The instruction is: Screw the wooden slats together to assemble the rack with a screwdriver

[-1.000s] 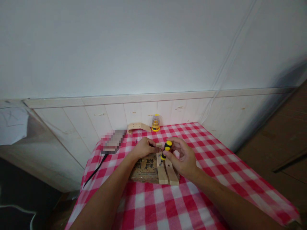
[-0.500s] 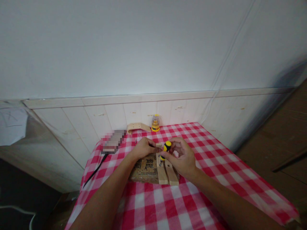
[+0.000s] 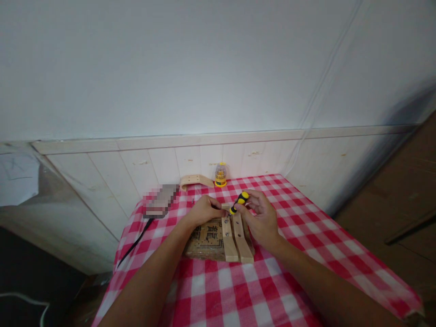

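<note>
Red-and-white checked cloth (image 3: pixel 211 295) fills the table before you, and on it sits the flat brown block with black printed characters (image 3: pixel 203 247), right between your forearms. Your right hand (image 3: pixel 263 220) comes in from the side, thumb and fingers pinching the yellow-and-black bulb-handled screwdriver (image 3: pixel 240 202). Your left hand (image 3: pixel 206 210) reaches over the block, thumb and forefinger close together at the far part of the pale bent wooden strip on the left (image 3: pixel 230 250) — whether they grip something small there, I cannot tell.

That strip lies on the block, with the matching pale wooden strip on the right (image 3: pixel 245 252) just beside it. Back by the wall, a pale curved wooden piece (image 3: pixel 196 180) stands near a clear, yellow-capped plastic jar (image 3: pixel 220 175).

And here's the change — your screwdriver has lifted off the near dark metal fastener (image 3: pixel 227 234), swung up and away from you, and now leans with its tip by your left fingertips, close to the far dark metal fastener (image 3: pixel 226 221). Both now show in the left strip, so the work there looks shifted to its far part; whether the tip touches anything is too small to tell. In the right strip, you have two small dark round holes (image 3: pixel 239 235) showing.
</note>
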Demonstrator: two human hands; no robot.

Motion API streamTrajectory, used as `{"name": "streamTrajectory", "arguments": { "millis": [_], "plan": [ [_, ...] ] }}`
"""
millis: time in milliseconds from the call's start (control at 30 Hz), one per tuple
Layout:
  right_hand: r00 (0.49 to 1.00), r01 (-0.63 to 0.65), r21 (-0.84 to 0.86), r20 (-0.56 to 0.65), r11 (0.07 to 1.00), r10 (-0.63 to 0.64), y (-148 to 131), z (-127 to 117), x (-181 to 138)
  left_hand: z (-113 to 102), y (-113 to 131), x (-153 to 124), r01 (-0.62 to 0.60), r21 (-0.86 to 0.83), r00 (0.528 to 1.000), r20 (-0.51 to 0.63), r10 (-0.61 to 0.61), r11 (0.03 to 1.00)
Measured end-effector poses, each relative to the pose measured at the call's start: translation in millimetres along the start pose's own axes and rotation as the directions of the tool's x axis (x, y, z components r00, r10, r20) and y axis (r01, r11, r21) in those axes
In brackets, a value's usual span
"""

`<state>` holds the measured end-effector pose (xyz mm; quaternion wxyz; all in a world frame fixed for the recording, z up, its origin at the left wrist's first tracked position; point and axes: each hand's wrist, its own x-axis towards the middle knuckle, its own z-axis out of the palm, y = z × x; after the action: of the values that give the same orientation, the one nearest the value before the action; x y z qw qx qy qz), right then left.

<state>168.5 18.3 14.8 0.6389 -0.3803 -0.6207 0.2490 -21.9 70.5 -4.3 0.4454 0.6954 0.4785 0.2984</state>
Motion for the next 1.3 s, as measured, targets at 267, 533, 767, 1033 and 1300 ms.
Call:
{"name": "streamTrajectory", "arguments": {
  "millis": [267,533,767,1033,1300],
  "plan": [
    [0.998,-0.030,0.000,0.050,1.000,0.030,1,-1,-1,1,-1,1,0.011,-0.016,1.000,-0.006,-0.011,1.000],
    [0.986,-0.007,0.000,0.164,1.000,0.006,6,-6,-2,1,-6,3,0.001,-0.051,1.000,0.003,-0.001,0.999],
    [0.983,0.005,-0.006,0.185,1.000,-0.003,10,-6,-3,1,-7,3,0.012,-0.034,1.000,-0.011,-0.012,0.999],
    [0.968,0.038,-0.041,0.251,0.998,-0.026,13,-8,-1,1,-7,3,0.015,-0.031,1.000,0.003,-0.015,0.999],
    [0.951,0.092,-0.046,0.301,0.995,-0.074,10,-7,3,1,-4,2,-0.010,-0.002,1.000,0.005,0.010,1.000]
  ]
}}
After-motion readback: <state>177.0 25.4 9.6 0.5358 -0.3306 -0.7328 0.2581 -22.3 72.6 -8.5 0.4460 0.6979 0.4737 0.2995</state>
